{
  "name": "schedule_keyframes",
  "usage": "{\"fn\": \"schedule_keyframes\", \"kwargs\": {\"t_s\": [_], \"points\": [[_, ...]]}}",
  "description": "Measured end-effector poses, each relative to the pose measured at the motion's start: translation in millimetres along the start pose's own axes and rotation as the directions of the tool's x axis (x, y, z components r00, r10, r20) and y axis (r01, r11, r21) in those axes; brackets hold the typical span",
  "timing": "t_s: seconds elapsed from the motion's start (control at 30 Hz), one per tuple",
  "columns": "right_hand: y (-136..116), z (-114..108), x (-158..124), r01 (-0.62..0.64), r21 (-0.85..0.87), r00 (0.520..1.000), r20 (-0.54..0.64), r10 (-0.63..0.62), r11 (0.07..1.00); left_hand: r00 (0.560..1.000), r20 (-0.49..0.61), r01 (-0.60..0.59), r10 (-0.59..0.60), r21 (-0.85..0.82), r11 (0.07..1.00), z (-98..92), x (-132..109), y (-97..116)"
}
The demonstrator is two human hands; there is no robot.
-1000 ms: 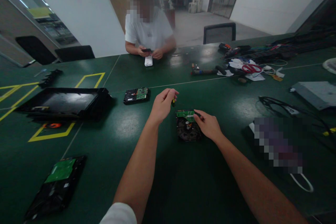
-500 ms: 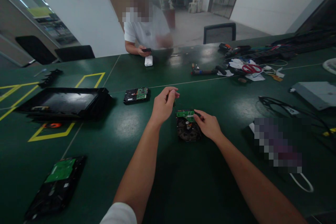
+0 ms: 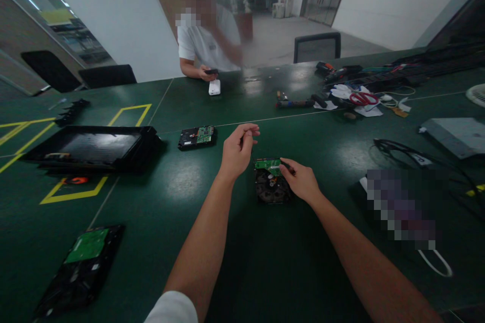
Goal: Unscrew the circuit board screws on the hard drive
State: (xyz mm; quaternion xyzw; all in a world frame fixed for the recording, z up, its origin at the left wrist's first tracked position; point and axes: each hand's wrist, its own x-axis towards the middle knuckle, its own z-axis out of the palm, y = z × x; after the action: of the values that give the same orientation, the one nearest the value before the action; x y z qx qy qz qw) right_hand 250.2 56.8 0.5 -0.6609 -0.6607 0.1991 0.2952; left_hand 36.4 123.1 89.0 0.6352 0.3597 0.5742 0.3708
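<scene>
A hard drive (image 3: 272, 189) lies flat on the green table in front of me, its green circuit board (image 3: 268, 164) facing up at the far end. My right hand (image 3: 301, 179) is closed on the drive's right edge, with thumb and fingers near the board's corner. Just beyond the drive's far left corner, my left hand (image 3: 238, 149) is raised above the table. Its thumb and forefinger are pinched together while the other fingers extend loosely. Whatever it holds is too dark and small to name. Another hard drive (image 3: 197, 138) rests beyond my left hand.
At the near left lies a third hard drive (image 3: 78, 272); farther back sits a black tray-like case (image 3: 91, 149). Black cables (image 3: 401, 149) and a grey metal box (image 3: 454, 136) are on the right. Tools and gloves (image 3: 341, 92) lie at the back. A person (image 3: 208, 50) sits opposite.
My left hand has shifted very slightly. My right hand and the hard drive stay in place. The person opposite has raised an arm toward their head.
</scene>
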Motion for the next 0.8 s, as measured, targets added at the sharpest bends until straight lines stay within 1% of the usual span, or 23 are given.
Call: {"fn": "schedule_keyframes", "kwargs": {"t_s": [0.13, 0.23, 0.37, 0.47, 0.7, 0.8], "points": [[0, -1, 0, 0.01, -0.012, 1.0, 0.002, -0.01, 1.0, 1.0, 0.004, 0.005, -0.005, -0.058, 0.998, 0.5, 0, -1], [-1, -1, 0, 0.005, -0.015, 1.0, -0.001, -0.005, 1.0, 1.0, 0.003, 0.018, -0.018, -0.154, 0.988, 2.3, 0, -4], [-2, -2, 0, 0.01, -0.009, 1.0, -0.003, -0.01, 1.0, 0.996, -0.005, 0.079, -0.084, -0.299, 0.951, 5.6, 1, -12], [-2, -2, 0, 0.009, -0.009, 1.0, 0.0, -0.009, 1.0, 0.993, 0.015, 0.115, -0.119, -0.384, 0.916, 5.9, 2, -15], [-1, -1, 0, 0.009, 0.0, 1.0, -0.003, -0.009, 1.0, 0.98, 0.062, 0.197, -0.188, -0.377, 0.905, 3.5, 1, -6], [-1, -1, 0, 0.002, 0.003, 1.0, 0.008, -0.002, 1.0, 0.978, 0.063, 0.206, -0.197, -0.382, 0.901, 2.7, 1, -5]]}}
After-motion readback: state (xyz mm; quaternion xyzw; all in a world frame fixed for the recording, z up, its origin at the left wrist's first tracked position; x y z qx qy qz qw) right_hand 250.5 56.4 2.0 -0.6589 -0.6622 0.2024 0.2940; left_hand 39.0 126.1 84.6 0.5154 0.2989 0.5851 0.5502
